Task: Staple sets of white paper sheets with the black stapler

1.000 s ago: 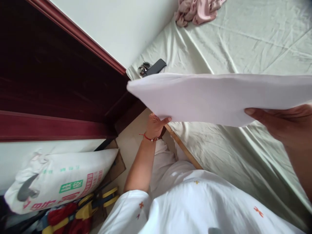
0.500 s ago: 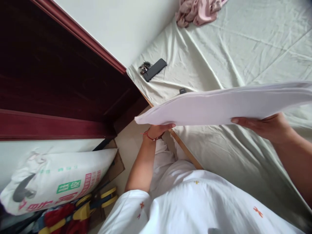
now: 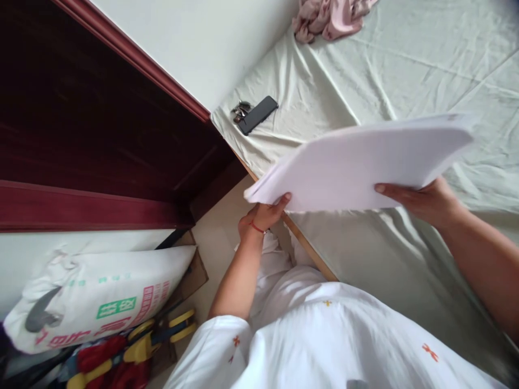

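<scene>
A stack of white paper sheets [image 3: 344, 167] is held up above the bed's edge, tilted and slightly bowed. My left hand [image 3: 267, 212], with a red string bracelet at the wrist, grips its near left part, thumb on top and fingers hidden beneath. Toward the right end, my right hand [image 3: 425, 200] pinches the near edge, its thumb lying over the sheet and the other fingers out of sight below. The far right corner of the stack looks blurred.
On the pale bed sheet [image 3: 405, 81] lie a black phone [image 3: 258, 115], some keys [image 3: 241, 111] and a crumpled pink cloth [image 3: 332, 21]. Dark red wooden furniture [image 3: 101, 124] stands at left. Below it are a white printed sack [image 3: 109, 297] and a yellow-and-red item [image 3: 138, 348].
The paper stack has swung and tilted, its right end drawn inward and its top face turned more toward me. My right hand has moved left; my left hand has risen slightly.
</scene>
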Tool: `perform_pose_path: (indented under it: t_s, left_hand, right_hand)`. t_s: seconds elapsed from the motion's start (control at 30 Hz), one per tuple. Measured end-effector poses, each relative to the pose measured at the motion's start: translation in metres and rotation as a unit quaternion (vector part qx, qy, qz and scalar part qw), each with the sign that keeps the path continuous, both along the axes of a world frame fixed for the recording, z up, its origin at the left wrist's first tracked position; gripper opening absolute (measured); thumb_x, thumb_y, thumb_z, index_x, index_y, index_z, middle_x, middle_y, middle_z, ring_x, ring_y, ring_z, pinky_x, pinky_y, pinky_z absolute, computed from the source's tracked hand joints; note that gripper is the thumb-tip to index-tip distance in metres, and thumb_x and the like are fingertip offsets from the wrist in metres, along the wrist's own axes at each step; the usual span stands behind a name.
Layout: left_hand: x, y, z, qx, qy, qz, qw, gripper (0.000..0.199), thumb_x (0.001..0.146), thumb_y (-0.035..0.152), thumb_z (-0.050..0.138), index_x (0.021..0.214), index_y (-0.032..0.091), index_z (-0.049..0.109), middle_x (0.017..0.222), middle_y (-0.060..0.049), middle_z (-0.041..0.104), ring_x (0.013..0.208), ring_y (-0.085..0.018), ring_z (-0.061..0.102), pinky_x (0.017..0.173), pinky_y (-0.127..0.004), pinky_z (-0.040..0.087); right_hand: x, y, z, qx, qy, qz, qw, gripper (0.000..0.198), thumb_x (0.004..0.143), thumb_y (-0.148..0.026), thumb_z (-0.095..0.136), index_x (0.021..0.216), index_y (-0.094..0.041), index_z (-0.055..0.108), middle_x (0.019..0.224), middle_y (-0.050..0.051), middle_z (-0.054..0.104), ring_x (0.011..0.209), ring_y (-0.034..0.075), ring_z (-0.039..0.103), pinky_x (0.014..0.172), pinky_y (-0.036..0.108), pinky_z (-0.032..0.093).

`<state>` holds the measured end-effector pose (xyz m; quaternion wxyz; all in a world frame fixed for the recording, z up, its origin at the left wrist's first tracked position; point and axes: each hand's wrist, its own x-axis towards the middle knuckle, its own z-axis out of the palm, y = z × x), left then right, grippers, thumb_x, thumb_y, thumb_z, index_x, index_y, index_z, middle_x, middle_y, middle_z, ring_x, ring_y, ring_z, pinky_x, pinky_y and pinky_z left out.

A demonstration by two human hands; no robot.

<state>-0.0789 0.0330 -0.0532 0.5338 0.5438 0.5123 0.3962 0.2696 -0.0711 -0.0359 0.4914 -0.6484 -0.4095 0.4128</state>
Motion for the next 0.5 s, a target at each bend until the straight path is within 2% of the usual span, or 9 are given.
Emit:
perform_pose_path:
  t_s: [0.07, 0.17, 0.3, 0.4, 0.5]
  left_hand:
    - [0.005, 0.000, 0.002, 0.015, -0.013, -0.026, 0.999, 0.051, 0.071, 0.050, 0.090, 0.112, 0.021, 0.078, 0.113, -0.011, 0.080, 0.126, -0.027, 0.069, 0.123, -0.043, 0.044]
    - [0.011, -0.004, 0.002, 0.033, -0.026, -0.040, 0.998, 0.051, 0.075, 0.056, 0.085, 0.111, 0.021, 0.079, 0.111, -0.011, 0.081, 0.126, -0.028, 0.070, 0.123, -0.041, 0.044]
    - [0.016, -0.011, 0.001, -0.005, -0.009, -0.091, 0.996, 0.057, 0.076, 0.062, 0.082, 0.113, 0.019, 0.079, 0.111, -0.011, 0.082, 0.121, -0.030, 0.072, 0.114, -0.043, 0.053]
    - [0.020, -0.013, 0.003, -0.035, 0.009, -0.117, 0.992, 0.060, 0.076, 0.063, 0.082, 0.114, 0.017, 0.079, 0.117, -0.012, 0.081, 0.120, -0.030, 0.072, 0.112, -0.043, 0.055]
    - [0.023, -0.014, 0.010, -0.064, 0.024, -0.121, 0.990, 0.059, 0.076, 0.064, 0.081, 0.111, 0.016, 0.080, 0.122, -0.012, 0.080, 0.120, -0.031, 0.072, 0.112, -0.044, 0.055]
  right_hand:
    - [0.001, -0.001, 0.002, -0.039, 0.046, -0.033, 0.998, 0.049, 0.058, -0.046, 0.097, 0.094, -0.021, 0.076, 0.100, 0.006, 0.080, 0.092, 0.024, 0.072, 0.072, 0.033, 0.063]
    - [0.003, -0.006, 0.006, -0.100, 0.131, -0.037, 0.986, 0.051, 0.055, -0.042, 0.100, 0.096, -0.020, 0.078, 0.103, 0.008, 0.081, 0.091, 0.026, 0.075, 0.069, 0.033, 0.065]
    - [0.003, -0.015, 0.007, -0.174, 0.201, -0.092, 0.959, 0.053, 0.049, -0.039, 0.102, 0.094, -0.023, 0.081, 0.103, 0.008, 0.082, 0.085, 0.026, 0.077, 0.065, 0.031, 0.066]
    - [0.000, -0.023, 0.006, -0.198, 0.223, -0.103, 0.949, 0.051, 0.047, -0.040, 0.102, 0.090, -0.023, 0.081, 0.100, 0.007, 0.083, 0.082, 0.025, 0.077, 0.065, 0.031, 0.066]
    - [-0.001, -0.029, 0.004, -0.196, 0.212, -0.105, 0.952, 0.045, 0.048, -0.041, 0.101, 0.082, -0.021, 0.081, 0.095, 0.006, 0.083, 0.078, 0.021, 0.076, 0.065, 0.027, 0.065]
